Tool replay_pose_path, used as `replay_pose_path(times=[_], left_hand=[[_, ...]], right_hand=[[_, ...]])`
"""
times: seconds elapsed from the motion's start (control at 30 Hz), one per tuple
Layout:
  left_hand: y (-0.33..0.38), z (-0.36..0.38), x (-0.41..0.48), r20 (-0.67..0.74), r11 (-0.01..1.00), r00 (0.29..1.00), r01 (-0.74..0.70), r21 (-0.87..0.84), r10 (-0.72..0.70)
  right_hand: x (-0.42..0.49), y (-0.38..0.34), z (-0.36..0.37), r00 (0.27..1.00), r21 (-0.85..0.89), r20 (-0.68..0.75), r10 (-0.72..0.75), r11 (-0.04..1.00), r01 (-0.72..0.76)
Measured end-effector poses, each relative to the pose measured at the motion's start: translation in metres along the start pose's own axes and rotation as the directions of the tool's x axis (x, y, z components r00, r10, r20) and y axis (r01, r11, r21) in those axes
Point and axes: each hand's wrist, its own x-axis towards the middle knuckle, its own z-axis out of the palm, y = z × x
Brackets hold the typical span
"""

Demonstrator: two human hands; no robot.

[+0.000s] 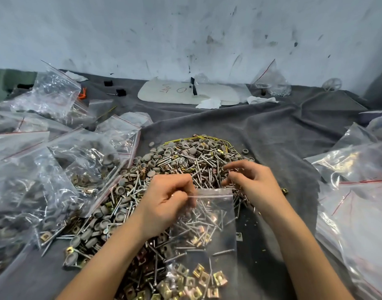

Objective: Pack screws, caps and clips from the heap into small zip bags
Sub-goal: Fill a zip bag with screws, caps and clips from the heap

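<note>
Hundreds of silver metal screws [129, 191], round grey plastic caps [193, 150] and square brass-coloured metal clips [45, 236] are lying in a mixed heap [185, 158] in the middle of a crumpled grey cloth [272, 131], as a person is filling a small clear plastic zip bag [209, 230] near the cloth's near edge. The left hand [168, 198] is pinching the bag's open mouth between thumb and fingers, holding it over the near side of the heap. The bag is showing a scatter of screws in its upper part and a cluster of clips at its bottom. The right hand [248, 180] is hovering just beyond the bag's mouth, fingers curled down onto the screws; whether it is gripping any cannot be told. Along the cloth's left edge, large clear red-striped zip bags [56, 169] are bulging with caps, clips and screws, suggesting that a good share of the packing is done. At the right edge, a pile of clear plastic bags [359, 191] is lying, contents unclear. Judging by the heap's size, a great deal is waiting to be bagged, and the bag in hand is looking only partly full and not yet sealed.
</note>
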Motion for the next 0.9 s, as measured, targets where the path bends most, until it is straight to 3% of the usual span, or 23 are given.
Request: replay_pose_path(times=[0.1, 0.17, 0.33, 0.57, 0.7, 0.77, 0.83, 0.9], left_hand=[[0.002, 0.002, 0.000, 0.064, 0.979, 0.996, -0.072, 0.190, 0.061], [0.003, 0.004, 0.000, 0.104, 0.962, 0.990, -0.115, 0.249, 0.092], [0.004, 0.007, 0.001, 0.074, 0.957, 0.990, -0.138, 0.255, 0.123], [0.001, 0.007, 0.000, 0.007, 0.975, 0.993, -0.115, 0.190, 0.116], [0.001, 0.005, 0.001, -0.073, 0.970, 0.984, -0.145, 0.196, 0.162], [0.001, 0.004, 0.001, -0.125, 0.970, 0.976, -0.155, 0.185, 0.180], [0.001, 0.004, 0.001, -0.181, 0.976, 0.968, -0.146, 0.162, 0.174], [0.001, 0.004, 0.001, -0.230, 0.979, 0.959, -0.128, 0.160, 0.163]], right_hand=[[-0.004, -0.008, 0.003, 0.997, 0.330, 0.026, -0.079, 0.942, 0.067], [-0.007, -0.011, 0.006, 0.987, 0.439, 0.063, -0.149, 0.892, 0.107], [-0.013, -0.013, 0.016, 0.966, 0.423, 0.134, -0.223, 0.894, 0.148], [-0.013, -0.015, 0.014, 0.955, 0.321, 0.090, -0.284, 0.916, 0.242], [-0.006, -0.009, 0.009, 0.954, 0.201, -0.123, -0.274, 0.934, 0.294], [0.000, 0.000, 0.003, 0.948, -0.017, -0.206, -0.244, 0.969, 0.246], [0.004, 0.005, -0.001, 0.958, -0.273, -0.152, -0.242, 0.942, 0.195], [0.004, 0.005, -0.002, 0.969, -0.398, -0.009, -0.247, 0.890, 0.223]])
